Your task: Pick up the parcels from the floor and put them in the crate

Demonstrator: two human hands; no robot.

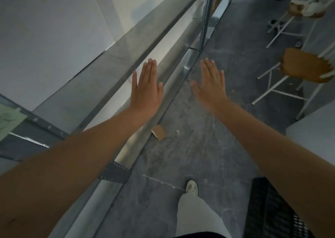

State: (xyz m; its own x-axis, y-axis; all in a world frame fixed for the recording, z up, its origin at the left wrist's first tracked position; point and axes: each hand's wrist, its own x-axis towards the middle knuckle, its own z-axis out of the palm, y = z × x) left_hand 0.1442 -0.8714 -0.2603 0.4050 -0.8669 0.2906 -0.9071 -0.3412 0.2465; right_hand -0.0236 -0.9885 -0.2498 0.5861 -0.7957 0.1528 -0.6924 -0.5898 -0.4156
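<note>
a: where do the hands stand right now?

b: both are stretched out ahead, palms down, fingers flat and spread. the left hand [146, 89] hangs over the edge of the metal shelving [116, 60] on the left, the right hand [211, 85] over the grey floor [199, 147]. neither one grasps anything; both are released and empty.

a: and the parcels?

b: i see one small brown cardboard parcel [159, 132] lying on the floor, tucked against the foot of the shelving, nearer than the hands and a little left of centre. it is untouched. whether there are more parcels elsewhere i cannot tell; some brown shapes sit on the white-legged stools [297, 69] far right, but those look like seats or cushions, not parcels on the floor.

a: the crate?

b: at the near right corner a black slatted thing [268, 207] shows beside the right forearm. i judge that to be the crate, though only part of it is in view and i cannot see what it contains.

a: so how far along is it?

b: by my reckoning early, or between pickups. nothing is in hand, at least one parcel waits on the floor, and the person's shoe [192, 187] is mid-stride on the floor, near the crate and short of the parcel. left to do: reach down, take the parcel, bring it back right and near to the crate.
</note>
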